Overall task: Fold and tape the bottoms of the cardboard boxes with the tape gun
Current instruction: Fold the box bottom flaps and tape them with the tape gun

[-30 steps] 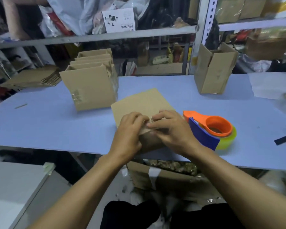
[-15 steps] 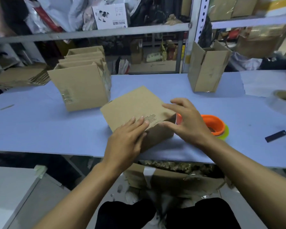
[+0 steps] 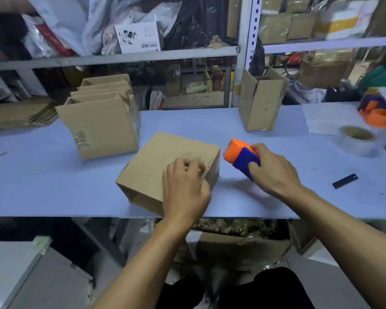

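A small cardboard box [image 3: 161, 166] lies near the front edge of the blue table [image 3: 42, 179], its folded flaps facing up. My left hand [image 3: 184, 190] presses down on the box's near right corner with its fingers bent over the flaps. Just right of the box, my right hand [image 3: 271, 169] grips the orange and blue tape gun [image 3: 240, 156] and holds it tilted, its orange nose pointing toward the box's right edge. The gun's tape roll is hidden by my hand.
A row of upright boxes [image 3: 103, 126] stands at the back left, a single open box [image 3: 260, 103] at the back right. A loose tape roll [image 3: 357, 140], a second orange dispenser [image 3: 378, 113] and a black blade [image 3: 344, 181] lie on the right. Flat cardboard [image 3: 20, 114] is stacked at the far left.
My right hand left the box, reached right and picked up the tape gun, which now sits tilted off the table. My left hand stayed on the box flaps.
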Demonstrator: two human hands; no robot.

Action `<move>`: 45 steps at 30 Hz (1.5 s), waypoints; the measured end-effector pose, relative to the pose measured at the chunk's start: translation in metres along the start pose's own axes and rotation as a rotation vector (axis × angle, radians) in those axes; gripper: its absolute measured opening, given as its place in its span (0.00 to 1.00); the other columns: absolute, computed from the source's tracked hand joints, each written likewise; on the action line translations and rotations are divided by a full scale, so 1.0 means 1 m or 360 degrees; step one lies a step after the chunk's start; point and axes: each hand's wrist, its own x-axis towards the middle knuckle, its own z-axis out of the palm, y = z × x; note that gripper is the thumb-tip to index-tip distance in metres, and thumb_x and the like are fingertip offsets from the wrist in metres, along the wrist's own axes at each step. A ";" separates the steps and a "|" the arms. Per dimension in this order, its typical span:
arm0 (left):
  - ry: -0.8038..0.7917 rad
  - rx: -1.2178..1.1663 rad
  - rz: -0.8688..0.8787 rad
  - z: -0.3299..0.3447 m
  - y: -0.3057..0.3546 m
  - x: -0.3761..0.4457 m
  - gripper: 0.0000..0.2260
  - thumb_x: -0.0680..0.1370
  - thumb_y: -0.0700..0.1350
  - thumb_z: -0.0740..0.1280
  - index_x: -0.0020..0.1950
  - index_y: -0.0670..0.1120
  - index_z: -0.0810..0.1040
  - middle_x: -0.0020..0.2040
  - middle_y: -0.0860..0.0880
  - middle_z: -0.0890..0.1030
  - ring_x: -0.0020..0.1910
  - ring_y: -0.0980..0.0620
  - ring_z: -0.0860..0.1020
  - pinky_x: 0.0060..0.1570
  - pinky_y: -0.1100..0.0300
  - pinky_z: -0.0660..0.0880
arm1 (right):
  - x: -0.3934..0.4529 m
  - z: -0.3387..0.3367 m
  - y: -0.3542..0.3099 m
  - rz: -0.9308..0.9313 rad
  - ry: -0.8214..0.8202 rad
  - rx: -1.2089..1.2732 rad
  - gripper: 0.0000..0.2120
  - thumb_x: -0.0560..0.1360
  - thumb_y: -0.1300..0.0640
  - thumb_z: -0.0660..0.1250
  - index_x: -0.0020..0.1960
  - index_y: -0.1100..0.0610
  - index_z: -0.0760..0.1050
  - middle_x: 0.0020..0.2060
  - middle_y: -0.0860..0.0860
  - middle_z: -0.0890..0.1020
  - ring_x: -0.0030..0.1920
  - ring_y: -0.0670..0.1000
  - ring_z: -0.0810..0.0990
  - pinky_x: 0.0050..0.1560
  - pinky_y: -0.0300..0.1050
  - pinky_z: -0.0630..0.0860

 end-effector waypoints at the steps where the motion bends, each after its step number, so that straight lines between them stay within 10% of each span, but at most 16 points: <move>1: -0.0018 -0.0024 -0.0064 0.000 0.005 0.001 0.13 0.72 0.44 0.67 0.56 0.51 0.77 0.54 0.50 0.73 0.56 0.47 0.69 0.58 0.55 0.67 | -0.001 -0.006 -0.003 0.0012 0.0016 0.0121 0.20 0.74 0.51 0.63 0.66 0.49 0.67 0.48 0.50 0.79 0.46 0.58 0.77 0.43 0.49 0.72; 8: -0.0318 -0.0500 -0.0441 -0.025 0.018 0.041 0.19 0.73 0.53 0.68 0.63 0.51 0.79 0.62 0.50 0.79 0.66 0.47 0.71 0.67 0.52 0.68 | -0.015 -0.030 -0.018 -0.0329 -0.0010 0.0234 0.29 0.64 0.53 0.74 0.60 0.46 0.64 0.44 0.42 0.79 0.43 0.52 0.79 0.42 0.50 0.78; 18: -0.0866 -0.1748 -0.0720 -0.078 0.037 0.083 0.05 0.80 0.43 0.67 0.45 0.46 0.80 0.38 0.50 0.83 0.39 0.52 0.82 0.41 0.59 0.76 | -0.016 -0.060 -0.026 -0.0605 -0.0018 0.0504 0.24 0.60 0.44 0.72 0.53 0.47 0.70 0.40 0.44 0.78 0.37 0.46 0.78 0.34 0.43 0.75; 45: -0.0942 -0.1604 -0.1089 -0.082 0.024 0.113 0.07 0.81 0.41 0.62 0.53 0.39 0.78 0.45 0.40 0.84 0.40 0.48 0.83 0.40 0.57 0.80 | 0.014 -0.067 -0.039 -0.0954 -0.0012 0.0177 0.39 0.67 0.43 0.64 0.77 0.44 0.60 0.67 0.46 0.75 0.55 0.48 0.73 0.52 0.44 0.71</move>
